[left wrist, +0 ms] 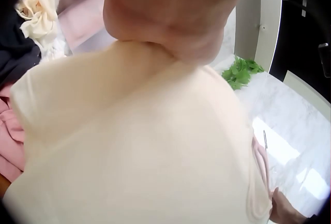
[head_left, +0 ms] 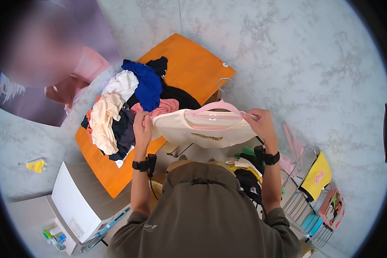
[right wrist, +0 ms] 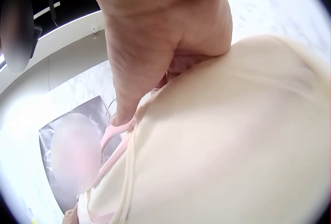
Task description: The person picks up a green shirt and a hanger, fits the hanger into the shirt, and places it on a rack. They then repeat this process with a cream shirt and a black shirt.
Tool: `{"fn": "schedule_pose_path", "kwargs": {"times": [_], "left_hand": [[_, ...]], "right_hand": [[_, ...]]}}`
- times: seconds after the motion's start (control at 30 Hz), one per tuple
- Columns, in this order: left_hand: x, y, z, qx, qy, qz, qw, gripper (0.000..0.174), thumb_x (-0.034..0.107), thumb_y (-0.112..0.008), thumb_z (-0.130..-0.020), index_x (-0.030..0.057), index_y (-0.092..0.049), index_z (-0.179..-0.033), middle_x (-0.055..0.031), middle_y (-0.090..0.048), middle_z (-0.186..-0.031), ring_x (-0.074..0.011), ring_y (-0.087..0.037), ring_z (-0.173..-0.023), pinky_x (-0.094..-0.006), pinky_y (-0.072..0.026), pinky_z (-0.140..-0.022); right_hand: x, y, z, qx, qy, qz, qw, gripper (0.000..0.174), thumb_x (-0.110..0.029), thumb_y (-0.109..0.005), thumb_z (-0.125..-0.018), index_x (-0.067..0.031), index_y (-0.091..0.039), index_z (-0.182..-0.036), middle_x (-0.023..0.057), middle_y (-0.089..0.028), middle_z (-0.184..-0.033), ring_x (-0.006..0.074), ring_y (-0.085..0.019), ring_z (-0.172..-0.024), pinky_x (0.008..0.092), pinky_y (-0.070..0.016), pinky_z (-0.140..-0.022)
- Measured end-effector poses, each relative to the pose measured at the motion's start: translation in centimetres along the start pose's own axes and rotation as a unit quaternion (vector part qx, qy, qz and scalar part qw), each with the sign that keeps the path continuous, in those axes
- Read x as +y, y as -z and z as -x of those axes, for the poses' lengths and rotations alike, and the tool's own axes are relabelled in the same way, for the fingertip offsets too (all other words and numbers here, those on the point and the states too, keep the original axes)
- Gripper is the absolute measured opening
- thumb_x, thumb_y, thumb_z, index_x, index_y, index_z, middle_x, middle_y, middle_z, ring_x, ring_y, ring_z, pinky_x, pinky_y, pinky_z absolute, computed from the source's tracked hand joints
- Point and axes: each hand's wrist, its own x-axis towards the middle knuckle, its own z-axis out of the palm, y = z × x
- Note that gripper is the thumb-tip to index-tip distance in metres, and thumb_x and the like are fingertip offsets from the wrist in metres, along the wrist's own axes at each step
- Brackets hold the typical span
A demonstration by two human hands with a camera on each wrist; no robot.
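Cream shirt [head_left: 189, 131] held up at the centre of the head view, pink hanger [head_left: 215, 105] showing in its neck hole, hook above the collar. Left hand [head_left: 142, 127] pinches one shoulder, right hand [head_left: 262, 124] the other; hands well apart. Step looks like seating the shirt on the hanger, probably nearly done. Orange table [head_left: 189, 60] at upper centre-left carries a clothes pile [head_left: 105, 120]; wire rack [head_left: 294, 207] at lower right.

Left wrist view: left hand at top centre, gripping cream fabric that fills the middle; fingertips hidden. Right hand at lower right corner, beside the pink hanger edge. Green leaves [left wrist: 240, 72] at right.

Right wrist view: right hand at top centre, clamped on the shirt, thumb tip at the hanger. Hanger ends hidden under cloth, seating can't be confirmed. Next move likely calls for evening both shoulders, then lifting by the hook.
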Motion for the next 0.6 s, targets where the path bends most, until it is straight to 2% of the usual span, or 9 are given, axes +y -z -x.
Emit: {"fn": "schedule_pose_path", "kwargs": {"times": [0.07, 0.13, 0.2, 0.23, 0.3, 0.4, 0.47, 0.53, 0.6], "left_hand": [[3.2, 0.1, -1.7, 0.001, -0.184, -0.099, 0.978, 0.019, 0.014, -0.058, -0.087, -0.003, -0.06, -0.096, -0.0136, -0.061, -0.084, -0.0285, -0.059, -0.078, -0.0334, -0.0465, -0.076], [6.3, -0.2, -2.3, -0.055, -0.189, -0.114, 0.974, 0.023, 0.014, -0.061, -0.086, -0.0032, -0.061, -0.101, -0.0157, -0.065, -0.093, -0.0334, -0.062, -0.089, -0.0357, -0.0467, -0.084], [8.2, -1.1, -2.6, -0.252, -0.167, -0.005, 0.953, 0.022, 0.014, -0.063, -0.085, -0.0017, -0.061, -0.101, -0.017, -0.065, -0.092, -0.034, -0.062, -0.086, -0.0363, -0.048, -0.078], [8.9, -1.4, -2.6, -0.347, -0.074, -0.021, 0.935, 0.025, 0.013, -0.062, -0.085, 0.0016, -0.061, -0.107, -0.0184, -0.064, -0.091, -0.033, -0.063, -0.084, -0.0343, -0.0482, -0.073], [7.6, -2.2, -2.5, -0.338, -0.107, -0.029, 0.934, 0.022, 0.011, -0.062, -0.084, 0.0019, -0.062, -0.104, -0.018, -0.063, -0.086, -0.0329, -0.063, -0.079, -0.034, -0.0482, -0.068], [6.4, -2.4, -2.5, -0.325, -0.131, -0.03, 0.936, 0.016, 0.01, -0.062, -0.084, 0.0017, -0.064, -0.097, -0.0181, -0.063, -0.08, -0.0343, -0.062, -0.073, -0.0357, -0.0478, -0.063], [5.6, -2.3, -2.5, -0.326, -0.12, -0.018, 0.938, 0.013, 0.01, -0.062, -0.084, 0.0011, -0.065, -0.093, -0.0186, -0.063, -0.079, -0.0357, -0.061, -0.072, -0.0376, -0.0475, -0.063], [4.5, -2.1, -2.7, -0.321, -0.067, 0.011, 0.945, 0.011, 0.009, -0.061, -0.083, 0.0007, -0.065, -0.09, -0.0184, -0.063, -0.079, -0.0353, -0.062, -0.071, -0.0363, -0.0475, -0.063], [4.1, -2.4, -3.0, -0.328, -0.08, 0.031, 0.941, 0.012, 0.008, -0.06, -0.084, 0.0001, -0.065, -0.092, -0.0182, -0.063, -0.078, -0.0347, -0.062, -0.07, -0.0358, -0.0475, -0.062]], "right_hand": [[-0.1, -0.4, 0.7, -0.005, 0.006, -0.013, 1.0, 0.025, -0.022, -0.069, -0.081, 0.0014, -0.066, -0.075, 0.0132, -0.055, -0.057, 0.0186, -0.046, -0.049, 0.0307, -0.0386, -0.048], [0.0, -1.2, 1.3, -0.007, -0.007, -0.008, 1.0, 0.023, -0.021, -0.068, -0.082, 0.0013, -0.066, -0.075, 0.0136, -0.055, -0.057, 0.0192, -0.046, -0.049, 0.0305, -0.0389, -0.048], [0.6, -1.9, 1.8, -0.009, -0.017, -0.003, 1.0, 0.021, -0.019, -0.066, -0.083, 0.0012, -0.066, -0.076, 0.014, -0.055, -0.057, 0.0199, -0.046, -0.049, 0.0302, -0.0391, -0.049], [1.0, -2.3, 2.1, -0.024, -0.035, 0.021, 0.999, 0.02, -0.017, -0.065, -0.083, 0.0016, -0.066, -0.077, 0.0136, -0.057, -0.059, 0.0208, -0.049, -0.05, 0.0299, -0.041, -0.05], [0.8, -2.5, 3.0, -0.033, -0.063, 0.047, 0.996, 0.018, -0.015, -0.064, -0.084, 0.0021, -0.066, -0.078, 0.0132, -0.058, -0.06, 0.0216, -0.052, -0.052, 0.0297, -0.0429, -0.051], [-0.3, -2.6, 4.8, 0.004, -0.067, -0.066, 0.996, 0.016, -0.013, -0.064, -0.084, 0.0027, -0.065, -0.082, 0.0131, -0.062, -0.069, 0.026, -0.06, -0.063, 0.0294, -0.0475, -0.062], [-0.1, -2.1, 5.9, 0.037, -0.003, -0.031, 0.999, 0.015, -0.011, -0.063, -0.084, 0.0028, -0.064, -0.091, 0.0142, -0.065, -0.081, 0.0267, -0.064, -0.078, 0.0301, -0.0483, -0.073], [0.3, -1.1, 7.5, 0.046, -0.053, -0.023, 0.997, 0.018, -0.012, -0.061, -0.086, 0.0019, -0.063, -0.098, 0.0148, -0.065, -0.086, 0.0232, -0.062, -0.081, 0.0302, -0.0468, -0.077], [1.9, -1.0, 9.4, 0.052, -0.137, -0.076, 0.986, 0.019, -0.013, -0.06, -0.088, 0.0016, -0.062, -0.101, 0.0132, -0.064, -0.083, 0.0195, -0.058, -0.074, 0.0296, -0.0466, -0.072]]}}
